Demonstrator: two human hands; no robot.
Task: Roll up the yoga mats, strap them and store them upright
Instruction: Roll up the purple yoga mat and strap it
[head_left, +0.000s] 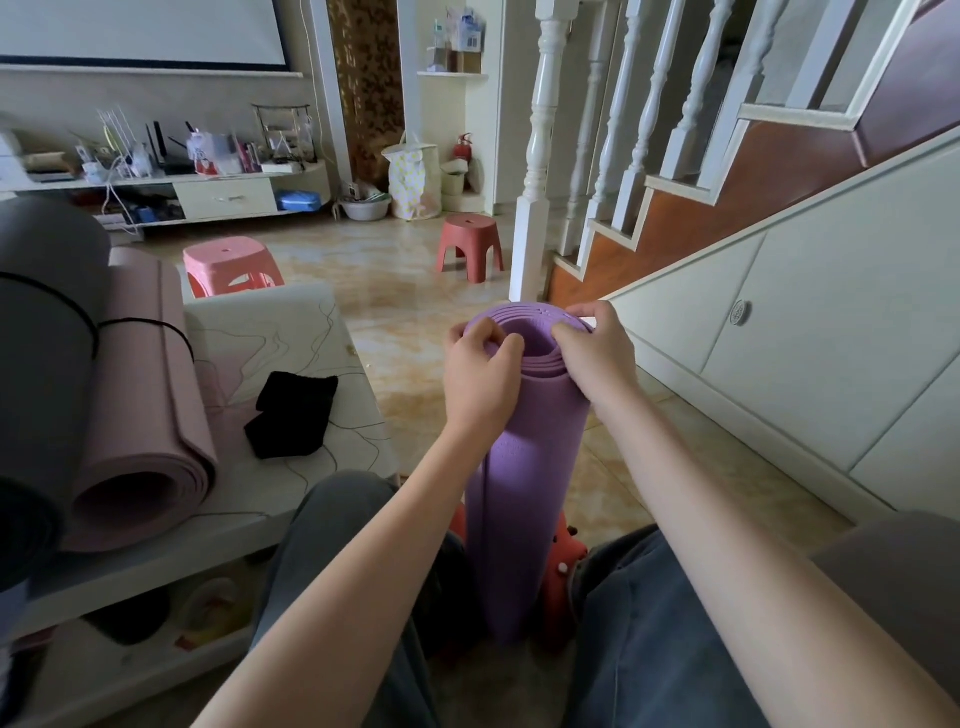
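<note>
Both hands, left (480, 374) and right (597, 358), pinch the top rim of an upright rolled purple foam yoga mat (524, 467) between the knees.

A person sits with a rolled purple yoga mat (524, 467) standing upright on the floor between the knees. The left hand (480, 374) pinches the top rim of the roll on its left side, with fingers curled over the edge into the hollow centre. The right hand (597, 353) grips the opposite side of the rim in the same way. To the left, on a low white table (291, 332), lie a rolled pink mat (145, 415) and a rolled grey mat (41, 364), each with a thin black strap around it. A black cloth (293, 415) lies on the table near them. Two red plastic stools (470, 247) stand on the tiled floor beyond, near a white staircase (540, 156).
</note>
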